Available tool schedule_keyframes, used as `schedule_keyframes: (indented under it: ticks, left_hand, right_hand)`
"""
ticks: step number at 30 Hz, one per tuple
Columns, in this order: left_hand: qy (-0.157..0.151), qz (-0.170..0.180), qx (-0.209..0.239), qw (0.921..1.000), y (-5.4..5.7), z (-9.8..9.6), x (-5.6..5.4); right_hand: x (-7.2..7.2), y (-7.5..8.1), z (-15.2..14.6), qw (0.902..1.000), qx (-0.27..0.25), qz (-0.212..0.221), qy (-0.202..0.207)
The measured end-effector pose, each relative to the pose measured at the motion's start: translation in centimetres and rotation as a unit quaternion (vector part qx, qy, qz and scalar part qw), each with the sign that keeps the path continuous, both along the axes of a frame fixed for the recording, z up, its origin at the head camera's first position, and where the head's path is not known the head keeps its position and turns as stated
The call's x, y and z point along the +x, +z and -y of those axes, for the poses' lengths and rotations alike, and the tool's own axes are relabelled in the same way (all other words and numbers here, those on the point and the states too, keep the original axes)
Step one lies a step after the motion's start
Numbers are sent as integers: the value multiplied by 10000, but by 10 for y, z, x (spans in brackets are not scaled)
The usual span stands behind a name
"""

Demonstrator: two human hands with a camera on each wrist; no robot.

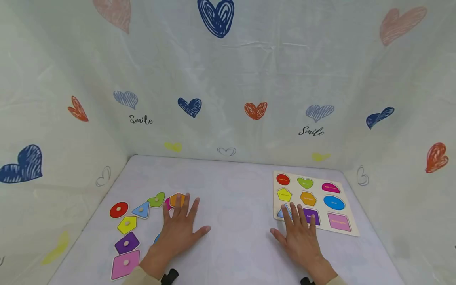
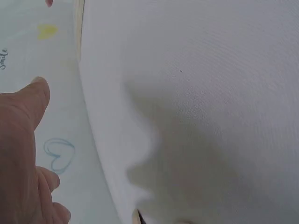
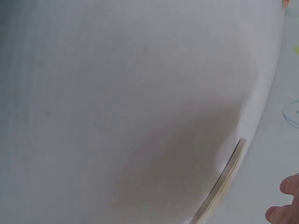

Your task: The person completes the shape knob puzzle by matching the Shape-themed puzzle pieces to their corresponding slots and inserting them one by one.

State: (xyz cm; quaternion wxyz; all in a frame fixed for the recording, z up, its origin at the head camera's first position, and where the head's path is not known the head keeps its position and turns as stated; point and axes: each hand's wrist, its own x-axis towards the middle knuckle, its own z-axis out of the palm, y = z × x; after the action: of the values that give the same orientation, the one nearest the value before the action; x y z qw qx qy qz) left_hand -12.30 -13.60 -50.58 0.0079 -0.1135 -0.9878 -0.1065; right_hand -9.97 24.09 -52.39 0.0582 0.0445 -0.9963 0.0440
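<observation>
My left hand (image 1: pixel 179 233) is palm down with its fingers spread, overlapping the orange hexagon piece (image 1: pixel 173 201) and the magenta half-round piece (image 1: pixel 167 203). Most of a blue piece (image 1: pixel 156 238) is hidden behind it. My right hand (image 1: pixel 301 239), also spread, overlaps the lower edge of a cream shape puzzle board (image 1: pixel 293 188) and covers part of its printed blue triangle and purple shape. Neither hand holds anything. In the left wrist view, fingers (image 2: pixel 37 100) extend over the white surface; the right wrist view catches fingertips (image 3: pixel 279 214) near the board's edge (image 3: pixel 222 182).
Knobbed pieces lie at the left: a red circle (image 1: pixel 118 209), blue triangle (image 1: pixel 141 210), green heart (image 1: pixel 156 200), yellow pentagon (image 1: pixel 127 225), purple piece (image 1: pixel 127 242) and pink piece (image 1: pixel 126 264). A heart-printed curtain (image 1: pixel 221 71) encloses the white table (image 1: pixel 235 190).
</observation>
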Motion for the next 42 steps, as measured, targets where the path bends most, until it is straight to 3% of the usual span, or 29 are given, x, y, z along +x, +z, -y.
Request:
schedule_keyframes:
  ticks: [9, 17, 24, 28, 34, 42]
  left_hand:
    - [-530, 185, -50, 9984, -2, -41, -16]
    - [-1174, 436, -298, 9917, -4, -100, -37]
    - [-1472, 629, -736, 9844, -9, -161, -46]
    - [-1718, 706, -881, 9786, -16, -185, -47]
    - [-2057, 920, -1004, 9691, -20, -203, -43]
    - [-2024, 1119, -899, 9687, -20, -206, -40]
  right_hand:
    - [-13, -4, -43, 9994, -189, 165, -237]
    - [-19, -4, -111, 9965, -388, 356, -646]
    - [-18, -4, -166, 9856, -640, 872, -1298]
    - [-18, -7, -183, 9778, -795, 1256, -1476]
    - [-18, -10, -192, 9662, -1099, 1890, -1368]
    - [-17, -8, -177, 9775, -693, 1672, -1087]
